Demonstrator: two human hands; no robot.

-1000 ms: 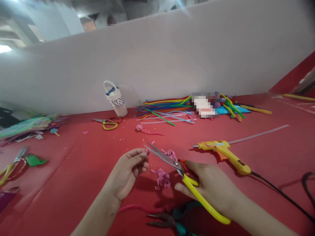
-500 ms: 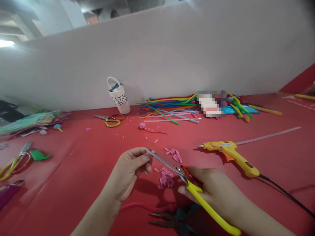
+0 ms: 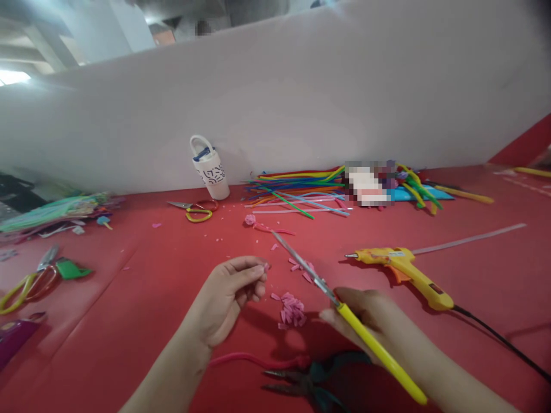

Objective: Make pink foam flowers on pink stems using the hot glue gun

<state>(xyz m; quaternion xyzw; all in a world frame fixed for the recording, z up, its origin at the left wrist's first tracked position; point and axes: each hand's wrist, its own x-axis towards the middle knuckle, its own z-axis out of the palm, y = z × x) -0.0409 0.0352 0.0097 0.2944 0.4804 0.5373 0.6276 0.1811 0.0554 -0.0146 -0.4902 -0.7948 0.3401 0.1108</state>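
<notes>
Between thumb and forefinger, my left hand (image 3: 232,292) pinches a small pink strip (image 3: 266,267). My right hand (image 3: 365,315) is wrapped round a pair of scissors (image 3: 316,278) with a yellow handle. Their blades point up and left, apart from the strip. Just below them lies a heap of cut pink pieces (image 3: 291,311), and a smaller group of pink pieces (image 3: 297,265) is partly hidden behind the blades. Beyond the blade tips rests a pink flower with a stem (image 3: 250,219). Pliers (image 3: 310,381) and a pink stem (image 3: 249,360) are close to my body.
A yellow glue gun (image 3: 404,264) with a black cord lies at the right. Bundled coloured stems (image 3: 297,189) and a white tumbler (image 3: 210,172) are by the wall. Scissors (image 3: 196,211) lie before the tumbler; another pair of scissors (image 3: 32,287) is far left.
My right hand has drawn the scissors away from my left fingers, and the blades now point farther up. My left hand stays almost in place, still pinching the pink strip.
</notes>
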